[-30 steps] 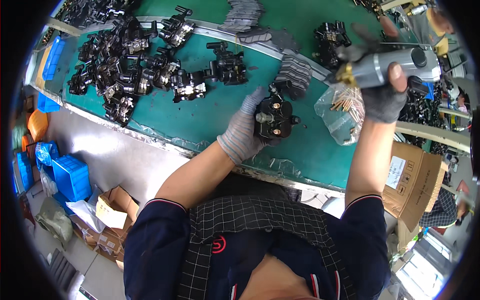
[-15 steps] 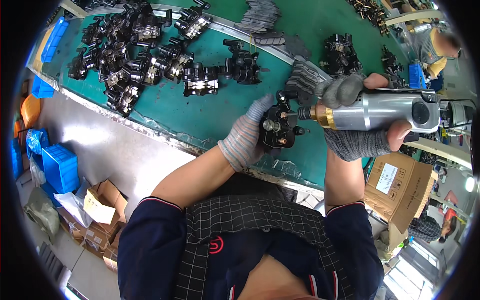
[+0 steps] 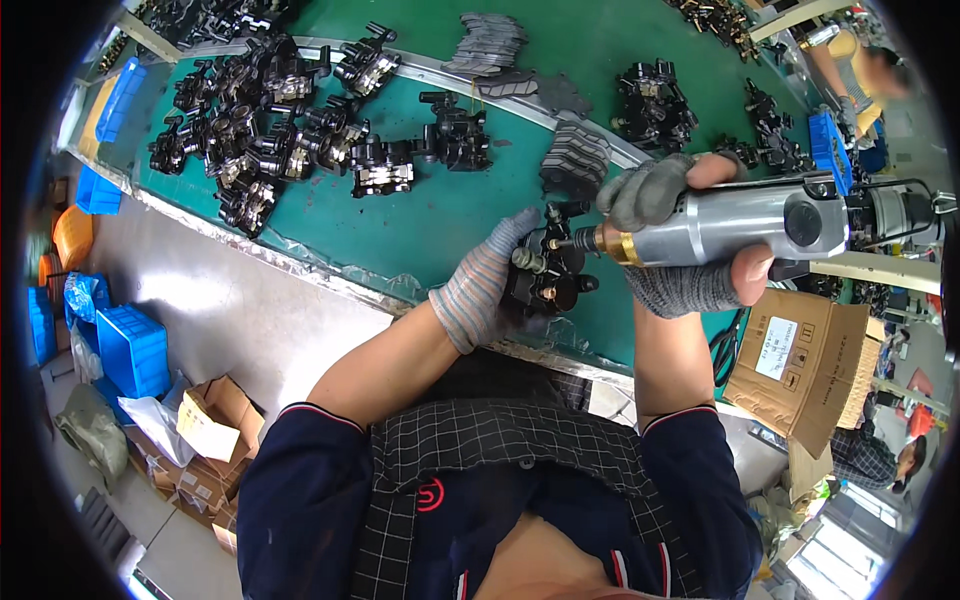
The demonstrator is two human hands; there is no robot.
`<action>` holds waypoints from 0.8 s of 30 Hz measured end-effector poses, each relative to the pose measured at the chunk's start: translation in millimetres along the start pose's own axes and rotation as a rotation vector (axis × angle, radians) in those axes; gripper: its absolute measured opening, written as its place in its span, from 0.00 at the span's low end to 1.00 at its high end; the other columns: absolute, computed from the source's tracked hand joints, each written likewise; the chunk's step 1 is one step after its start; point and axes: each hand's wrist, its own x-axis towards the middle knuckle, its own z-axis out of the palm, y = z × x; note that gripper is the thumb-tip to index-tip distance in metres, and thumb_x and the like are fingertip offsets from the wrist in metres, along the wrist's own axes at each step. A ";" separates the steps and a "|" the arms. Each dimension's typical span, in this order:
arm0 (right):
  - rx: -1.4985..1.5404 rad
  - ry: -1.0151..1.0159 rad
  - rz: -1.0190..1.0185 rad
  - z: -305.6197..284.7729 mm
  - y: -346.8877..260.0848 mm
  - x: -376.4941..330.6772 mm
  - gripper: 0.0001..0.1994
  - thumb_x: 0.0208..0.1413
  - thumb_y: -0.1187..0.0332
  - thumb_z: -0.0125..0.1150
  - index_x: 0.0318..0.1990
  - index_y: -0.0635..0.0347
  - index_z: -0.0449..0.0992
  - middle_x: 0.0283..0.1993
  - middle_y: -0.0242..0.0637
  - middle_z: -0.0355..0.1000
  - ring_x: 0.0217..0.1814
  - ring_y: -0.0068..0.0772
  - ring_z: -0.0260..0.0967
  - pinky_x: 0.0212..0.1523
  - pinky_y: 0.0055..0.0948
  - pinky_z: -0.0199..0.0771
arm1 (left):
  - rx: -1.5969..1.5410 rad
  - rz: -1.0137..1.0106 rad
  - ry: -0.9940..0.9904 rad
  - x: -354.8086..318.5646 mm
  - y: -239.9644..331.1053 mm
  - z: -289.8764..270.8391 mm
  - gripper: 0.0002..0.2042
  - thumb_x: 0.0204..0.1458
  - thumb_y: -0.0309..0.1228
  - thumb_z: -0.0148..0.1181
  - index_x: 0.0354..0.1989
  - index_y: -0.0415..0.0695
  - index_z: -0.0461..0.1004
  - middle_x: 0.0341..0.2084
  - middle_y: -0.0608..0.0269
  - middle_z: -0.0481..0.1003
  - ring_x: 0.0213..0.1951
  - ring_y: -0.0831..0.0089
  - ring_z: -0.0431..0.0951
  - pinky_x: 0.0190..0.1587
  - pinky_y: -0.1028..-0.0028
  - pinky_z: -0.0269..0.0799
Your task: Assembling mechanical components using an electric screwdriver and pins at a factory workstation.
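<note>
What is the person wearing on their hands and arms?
Both the left hand and the right hand wear grey knitted gloves with speckled yarn and ribbed cuffs. The right glove's fingertips are worn through. The forearms are bare, and dark navy short sleeves with a thin red-and-white edge cover the upper arms.

Workbench runs diagonally from upper left to right of frame. On it, upper left: a heap of cast metal parts. Upper centre: stacks of flat pads; another stack sits just right of centre.

Centre, at the bench's near edge: left hand wraps a metal assembly. Right hand, to its right, grips a pneumatic driver, its tip apparently touching the assembly.

Lower left, on the floor: plastic crates, opened cartons. Lower right, below the driver: a cardboard box.
</note>
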 end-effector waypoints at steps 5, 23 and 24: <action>-0.016 0.205 0.056 8.7 -4.7 -8.9 0.37 0.46 0.38 0.58 0.54 0.60 0.64 0.30 0.42 0.67 0.26 0.36 0.64 0.31 0.37 0.63 | 0.027 0.004 -0.010 7.0 -1.5 2.3 0.32 0.46 0.64 0.53 0.45 0.46 0.72 0.34 0.45 0.77 0.22 0.70 0.75 0.14 0.76 0.62; -0.109 0.112 0.059 22.5 -1.2 -2.9 0.43 0.39 0.37 0.67 0.56 0.60 0.63 0.26 0.39 0.69 0.28 0.38 0.70 0.28 0.37 0.68 | -0.050 0.064 0.080 6.2 16.9 -8.3 0.26 0.46 0.63 0.54 0.40 0.53 0.73 0.30 0.68 0.77 0.30 0.71 0.77 0.25 0.70 0.67; -0.111 0.109 0.058 25.0 -2.0 -5.3 0.43 0.39 0.37 0.67 0.56 0.60 0.63 0.26 0.39 0.69 0.28 0.38 0.70 0.28 0.37 0.68 | -0.040 0.074 0.071 6.6 14.5 -8.8 0.26 0.47 0.63 0.53 0.40 0.53 0.73 0.29 0.68 0.77 0.29 0.71 0.77 0.25 0.70 0.67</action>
